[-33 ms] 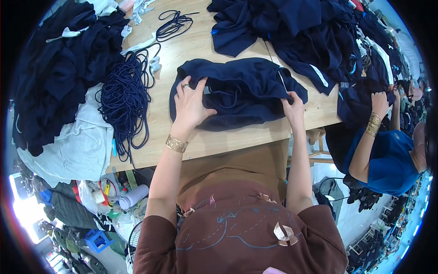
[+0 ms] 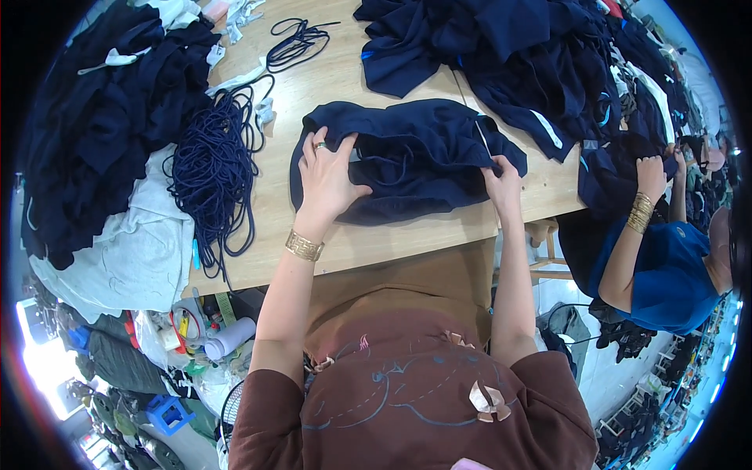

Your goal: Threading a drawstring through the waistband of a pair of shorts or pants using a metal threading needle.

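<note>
A navy garment [image 2: 450, 129] lies bunched on the wooden table in front of me, its opening spread toward me. My left hand [image 2: 327, 178] rests on the left side of that opening with fingers and thumb spread apart. At the right end, my right hand [image 2: 505, 185] pinches the edge of the cloth between thumb and fingers. A thin pale rod [image 2: 482, 139] slants up from those fingertips across the fabric; whether they grip it too, I cannot tell. Inside the opening a navy cord [image 2: 406, 160] curves, and a small grey label [image 2: 355, 154] shows beside my left fingers.
A tangled heap of navy cord [image 2: 213, 168] lies left of the garment, with a smaller cord coil [image 2: 298, 45] behind. Dark clothes [image 2: 117, 117] over white cloth [image 2: 145, 235] fill the left. More navy garments [image 2: 501, 47] pile at the back right. A co-worker [image 2: 666, 266] handles dark cloth at right.
</note>
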Motion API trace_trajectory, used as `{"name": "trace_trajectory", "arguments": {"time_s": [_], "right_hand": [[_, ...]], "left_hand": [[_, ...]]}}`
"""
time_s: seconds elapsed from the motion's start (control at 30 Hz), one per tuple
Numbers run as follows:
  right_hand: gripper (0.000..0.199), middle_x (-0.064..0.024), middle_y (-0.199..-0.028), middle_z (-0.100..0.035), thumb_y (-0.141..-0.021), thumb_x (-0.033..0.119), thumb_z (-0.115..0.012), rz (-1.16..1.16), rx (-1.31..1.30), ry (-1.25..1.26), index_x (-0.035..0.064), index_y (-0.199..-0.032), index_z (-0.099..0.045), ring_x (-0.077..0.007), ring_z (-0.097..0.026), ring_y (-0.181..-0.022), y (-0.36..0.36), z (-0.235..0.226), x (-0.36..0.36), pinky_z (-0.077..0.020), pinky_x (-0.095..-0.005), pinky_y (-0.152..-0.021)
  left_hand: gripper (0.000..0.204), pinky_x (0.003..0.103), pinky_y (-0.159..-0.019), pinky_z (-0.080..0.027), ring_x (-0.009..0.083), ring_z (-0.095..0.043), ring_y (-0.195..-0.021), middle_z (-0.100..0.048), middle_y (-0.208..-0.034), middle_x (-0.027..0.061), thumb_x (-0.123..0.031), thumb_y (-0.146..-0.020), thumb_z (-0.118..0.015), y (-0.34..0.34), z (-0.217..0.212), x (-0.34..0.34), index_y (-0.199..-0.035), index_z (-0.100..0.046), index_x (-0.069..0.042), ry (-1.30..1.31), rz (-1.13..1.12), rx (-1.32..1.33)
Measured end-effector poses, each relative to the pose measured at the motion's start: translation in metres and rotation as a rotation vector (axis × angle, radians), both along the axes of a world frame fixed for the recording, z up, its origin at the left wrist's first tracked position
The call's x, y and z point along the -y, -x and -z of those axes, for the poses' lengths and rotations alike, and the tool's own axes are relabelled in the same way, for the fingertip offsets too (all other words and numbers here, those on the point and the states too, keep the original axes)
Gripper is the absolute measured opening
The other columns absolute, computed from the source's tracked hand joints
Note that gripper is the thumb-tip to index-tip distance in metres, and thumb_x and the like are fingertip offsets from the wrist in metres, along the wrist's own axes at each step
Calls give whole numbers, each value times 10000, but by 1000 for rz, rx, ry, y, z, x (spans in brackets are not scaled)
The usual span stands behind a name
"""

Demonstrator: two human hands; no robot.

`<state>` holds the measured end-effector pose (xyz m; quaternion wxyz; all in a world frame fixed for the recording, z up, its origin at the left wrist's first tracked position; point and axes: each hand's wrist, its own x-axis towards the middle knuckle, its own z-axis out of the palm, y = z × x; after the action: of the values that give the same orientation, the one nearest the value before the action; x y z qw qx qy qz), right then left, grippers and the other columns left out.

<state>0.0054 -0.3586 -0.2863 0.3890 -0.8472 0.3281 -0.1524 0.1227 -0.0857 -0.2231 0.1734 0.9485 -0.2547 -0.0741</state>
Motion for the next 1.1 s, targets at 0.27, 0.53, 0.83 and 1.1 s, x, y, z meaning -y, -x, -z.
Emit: {"name": "trace_trajectory", "arguments": {"time_s": [0.27,0.53,0.83,1.1], "right_hand": [[281,-235,-867,-648,-769,246,-609,68,-168,-27,47,-963,-648,-388,-617,-883,-13,-1,10,-467,-390,-782],[387,-177,-888,-657,-727,221,-683,-4,-168,-86,34,-1055,-599,-293,-632,-868,-7,13,17,-474,-349,-784],[337,-53,-1081,-571,-785,-43,-589,42,525,-226,7,-1115,-541,-25,-522,-719,7,-36,-39,-398,-128,-532],[97,9,-828,-626,-864,23,-601,-114,606,-484,7,-953,-638,14,-495,-672,2,-63,-81,-371,-119,-540]], "left_hand": [[344,580,-1042,-219,422,-193,-1330,-340,-1372,238,-210,-643,-786,-8,26,21,-964,-693,-126,103,104,306],[142,461,-1038,-231,347,-337,-1236,-537,-1092,174,-197,-773,-698,2,16,32,-888,-657,-125,401,-140,577],[141,314,-562,-479,255,-609,-558,-620,-616,115,-117,-778,-686,13,57,33,-766,-617,6,291,-141,-56],[126,148,-419,-293,20,-499,-552,-511,-662,-53,-135,-846,-662,12,19,35,-905,-578,-63,1047,-300,-1076]]}}
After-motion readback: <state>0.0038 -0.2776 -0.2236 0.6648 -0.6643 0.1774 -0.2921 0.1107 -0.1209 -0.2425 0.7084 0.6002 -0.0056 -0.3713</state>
